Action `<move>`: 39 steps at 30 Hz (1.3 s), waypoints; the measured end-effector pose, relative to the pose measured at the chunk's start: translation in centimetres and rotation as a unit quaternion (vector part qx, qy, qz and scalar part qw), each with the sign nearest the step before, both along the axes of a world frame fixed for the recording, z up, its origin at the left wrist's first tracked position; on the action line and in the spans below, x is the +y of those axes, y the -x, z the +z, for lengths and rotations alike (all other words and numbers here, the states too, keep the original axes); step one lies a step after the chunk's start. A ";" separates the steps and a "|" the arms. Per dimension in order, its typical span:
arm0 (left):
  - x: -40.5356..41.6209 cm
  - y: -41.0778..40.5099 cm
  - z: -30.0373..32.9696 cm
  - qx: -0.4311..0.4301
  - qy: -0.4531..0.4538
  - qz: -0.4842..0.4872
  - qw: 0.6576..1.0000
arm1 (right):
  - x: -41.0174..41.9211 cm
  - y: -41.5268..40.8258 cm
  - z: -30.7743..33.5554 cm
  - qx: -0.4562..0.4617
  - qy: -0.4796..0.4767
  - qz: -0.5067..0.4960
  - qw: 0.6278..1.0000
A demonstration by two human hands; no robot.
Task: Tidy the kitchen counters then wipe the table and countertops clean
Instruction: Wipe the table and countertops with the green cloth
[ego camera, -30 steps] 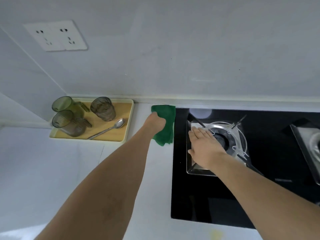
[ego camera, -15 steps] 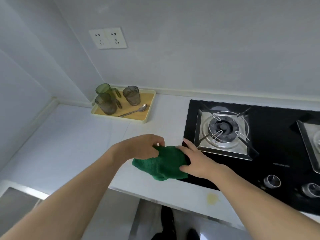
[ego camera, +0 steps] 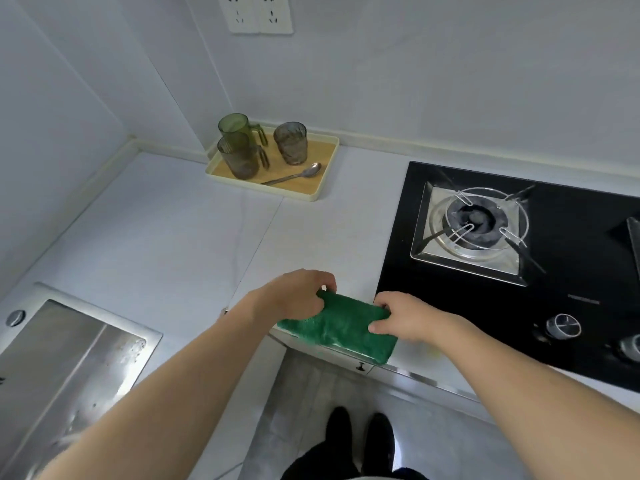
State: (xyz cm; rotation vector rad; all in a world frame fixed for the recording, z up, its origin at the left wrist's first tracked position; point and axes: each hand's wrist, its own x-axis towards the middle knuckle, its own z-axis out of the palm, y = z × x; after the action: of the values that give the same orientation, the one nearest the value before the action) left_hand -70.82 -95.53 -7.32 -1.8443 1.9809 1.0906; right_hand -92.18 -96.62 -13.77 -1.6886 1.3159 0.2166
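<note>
A folded green cloth (ego camera: 341, 329) lies at the front edge of the white countertop (ego camera: 194, 237), just left of the black hob. My left hand (ego camera: 298, 294) grips its far left corner, fingers curled round the fabric. My right hand (ego camera: 401, 318) pinches the cloth's right end, thumb on the near side and fingers over the top. Part of the cloth overhangs the counter edge.
A cream tray (ego camera: 308, 195) at the back holds three tinted cups and a spoon (ego camera: 294, 176). The black gas hob (ego camera: 554, 289) with a burner (ego camera: 476, 223) and knobs (ego camera: 562, 325) fills the right. A steel sink (ego camera: 52, 362) lies at the left. A wall socket (ego camera: 258, 12) sits above.
Both hands have drawn the cloth back from the rear of the counter to its front edge. The crumpled cloth is now folded flat between them, and my view has pulled back.
</note>
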 end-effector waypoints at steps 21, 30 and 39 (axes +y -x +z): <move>3.4 -1.5 -10.9 -0.085 0.086 -0.137 0.983 | 6.9 -2.8 -4.5 0.167 0.182 0.141 0.959; 6.5 4.9 -9.9 -0.107 0.047 -0.155 0.981 | 7.9 4.7 -3.7 0.124 0.161 0.150 0.968; 7.7 11.8 -10.1 -0.147 0.105 -0.241 0.953 | 8.3 10.8 -3.7 0.122 0.167 0.152 0.966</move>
State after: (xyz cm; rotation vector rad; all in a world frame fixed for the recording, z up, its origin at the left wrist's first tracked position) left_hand -82.57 -87.83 -17.45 -1.3824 2.2494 0.4511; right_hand -102.96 -88.36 -17.42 -2.2103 1.3192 0.4113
